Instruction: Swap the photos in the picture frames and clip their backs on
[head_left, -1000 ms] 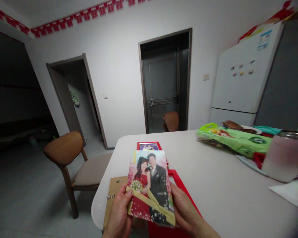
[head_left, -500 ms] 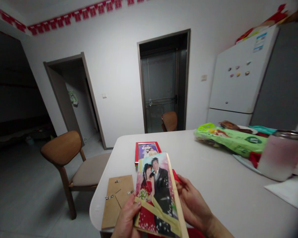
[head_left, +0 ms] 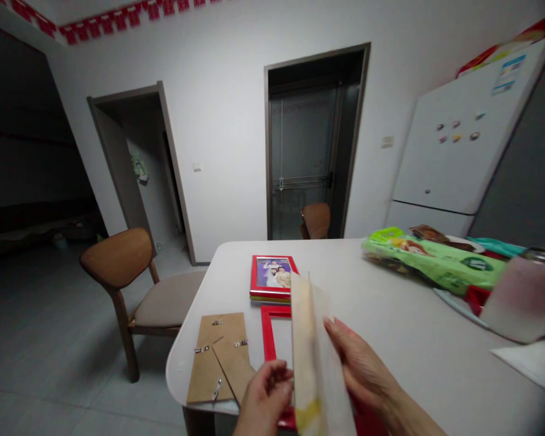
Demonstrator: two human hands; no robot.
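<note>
Bench top (head_left: 381, 339), white and round-cornered, is carrying all the loose parts. A red picture frame (head_left: 269, 342) is lying flat on it, partly hidden; whether glass is filling it, I cannot tell. To its left, a brown backing board (head_left: 204, 375) is lying flat near the bench corner. Above the frame, a cream sheet (head_left: 304, 357) with a yellow patch and a whitish sheet (head_left: 330, 369) are standing steeply side by side; blur is leaving it unclear whether they are two pieces or one folded one. They are looking light, thin and flexible, probably creasing easily and perhaps slipping if glossy; both long edges, low down, are seeming the best hold, with fingertips pressing gently. Beyond the frame, a red-framed photo (head_left: 272, 272) is lying face up. Of the hands, the right hand (head_left: 363, 369) is holding the whitish sheet along its outer side, while the left hand (head_left: 263, 399) is resting bent-fingered at the cream sheet's left edge; whether it is pinching, I cannot tell. Small metal clips (head_left: 217, 389) are sitting near the board's edges.
</note>
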